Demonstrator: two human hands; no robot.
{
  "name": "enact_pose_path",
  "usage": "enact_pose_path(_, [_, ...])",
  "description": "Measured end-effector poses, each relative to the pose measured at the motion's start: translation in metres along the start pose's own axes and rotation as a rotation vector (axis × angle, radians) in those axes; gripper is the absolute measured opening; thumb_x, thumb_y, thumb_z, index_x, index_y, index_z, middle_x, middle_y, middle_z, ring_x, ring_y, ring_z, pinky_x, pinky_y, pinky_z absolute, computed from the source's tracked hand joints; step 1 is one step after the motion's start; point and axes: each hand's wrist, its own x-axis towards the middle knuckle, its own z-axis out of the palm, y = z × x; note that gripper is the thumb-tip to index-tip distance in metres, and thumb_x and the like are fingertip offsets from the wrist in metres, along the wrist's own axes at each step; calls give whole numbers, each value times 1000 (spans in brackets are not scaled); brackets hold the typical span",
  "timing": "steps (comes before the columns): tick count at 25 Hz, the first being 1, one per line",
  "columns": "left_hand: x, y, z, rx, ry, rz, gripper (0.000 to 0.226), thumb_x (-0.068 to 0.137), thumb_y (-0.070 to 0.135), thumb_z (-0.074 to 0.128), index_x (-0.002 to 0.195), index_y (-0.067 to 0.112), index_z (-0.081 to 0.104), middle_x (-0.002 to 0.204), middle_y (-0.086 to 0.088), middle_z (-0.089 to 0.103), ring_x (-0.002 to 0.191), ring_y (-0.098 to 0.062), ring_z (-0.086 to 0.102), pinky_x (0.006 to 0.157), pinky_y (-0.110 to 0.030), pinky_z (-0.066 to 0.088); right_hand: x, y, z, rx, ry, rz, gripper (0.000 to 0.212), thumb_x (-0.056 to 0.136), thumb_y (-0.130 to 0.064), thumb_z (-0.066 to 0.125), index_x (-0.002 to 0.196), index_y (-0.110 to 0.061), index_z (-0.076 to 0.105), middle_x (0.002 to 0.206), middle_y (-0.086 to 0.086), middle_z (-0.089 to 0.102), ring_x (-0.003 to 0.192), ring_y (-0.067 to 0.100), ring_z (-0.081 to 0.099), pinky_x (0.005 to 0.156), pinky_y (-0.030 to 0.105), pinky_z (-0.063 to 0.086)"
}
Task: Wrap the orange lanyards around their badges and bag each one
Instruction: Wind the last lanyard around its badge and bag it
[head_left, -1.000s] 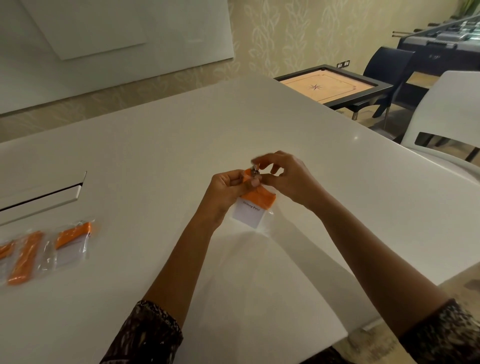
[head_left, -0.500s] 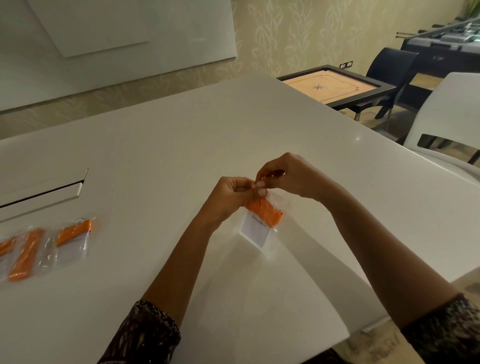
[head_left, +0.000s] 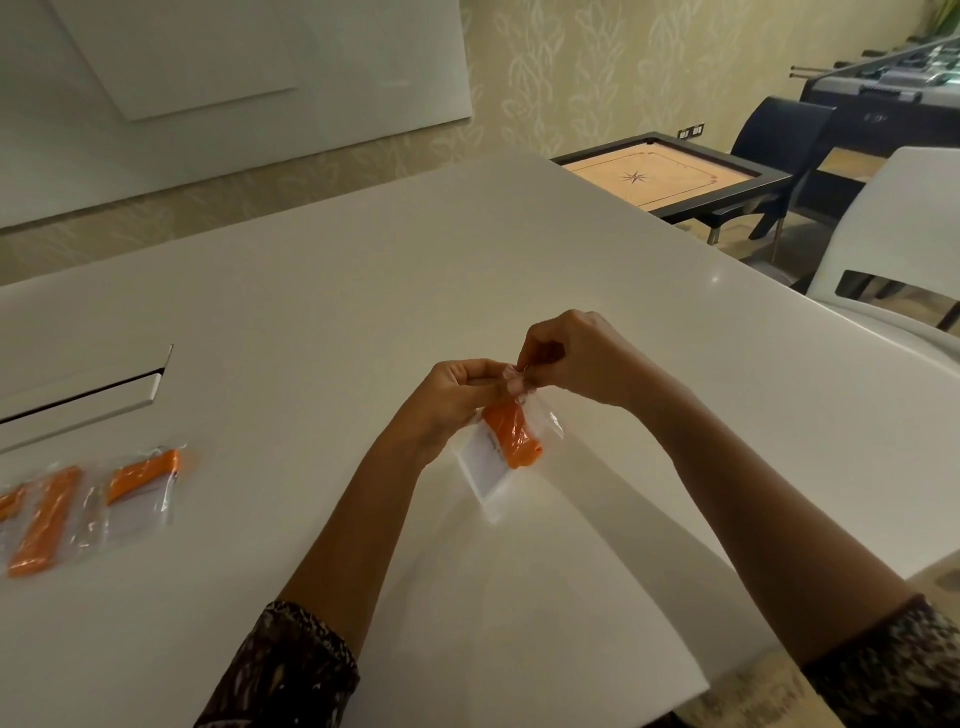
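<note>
**Both hands pinching the mouth of one bag, centre of frame**

The left hand and the right hand are meeting just above the white table, fingertips closed on the top edge of a clear bag. The bag is hanging tilted below the fingers, its lower corner close to the tabletop; contact there cannot be confirmed. Inside it, the orange lanyard is sitting bunched against the upper part of a white badge. The printing on the badge is too small to read.

At the lower left of the frame, finished bags holding orange lanyards are lying flat on the table, side by side, well apart from the hands. A carrom board is standing beyond the table, upper right.
</note>
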Motion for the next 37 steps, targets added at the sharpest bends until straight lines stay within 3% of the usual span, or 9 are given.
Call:
enact_pose_path(4, [-1,0,-3,47,52,26,39,71,36,75,104,16,73,98,-2,74,99,-20,68,87,-30,54,-4,5,-10,324,-169,42,14,87,-14,69,99,-11,76,84,1,74,68,3,66,66,17,55])
enact_pose_path(8, [1,1,1,84,142,55,20,78,28,76,96,22,73,89,4,75,91,-14,70,80,-22,54,-1,9,-4,430,-92,138,12,84,-11,71,95,-10,75,85,5,73,73,9,61,61,19,52])
enact_pose_path(12, [2,2,4,60,205,86,23,79,29,75,100,19,72,92,2,75,92,-15,70,81,-25,56,1,13,-1,560,-81,217,11,82,-16,74,93,-13,76,89,0,72,83,10,62,63,24,49])
enact_pose_path(18, [0,3,7,61,249,157,13,82,24,73,94,28,68,88,14,71,82,-4,68,66,-9,51,-1,20,-1,870,-236,336,23,88,-12,66,109,-4,71,113,17,69,101,31,67,87,42,57])
enact_pose_path(23, [-1,2,9,65,252,195,14,82,20,74,92,27,69,87,15,72,80,2,69,67,-8,51,-2,18,0,846,-232,368,22,89,-8,64,110,-2,67,109,16,70,101,28,69,85,43,58])
enact_pose_path(28, [3,-2,11,-15,295,190,17,82,22,73,98,23,70,96,8,73,95,-10,68,79,-15,53,-2,11,20,809,8,328,17,88,-14,68,98,-1,71,94,14,73,87,24,73,77,35,61])
enact_pose_path(31, [4,-2,12,-19,356,229,23,81,21,75,103,17,70,98,4,74,93,-10,70,78,-17,55,0,9,28,758,41,336,21,89,-20,68,104,-7,73,95,11,74,85,20,72,77,31,60])
enact_pose_path(37, [4,-7,9,122,400,194,25,80,41,72,95,22,69,89,7,73,86,-11,70,74,-16,54,2,8,26,860,24,334,22,87,3,60,105,-1,70,97,19,71,89,28,71,81,35,59])
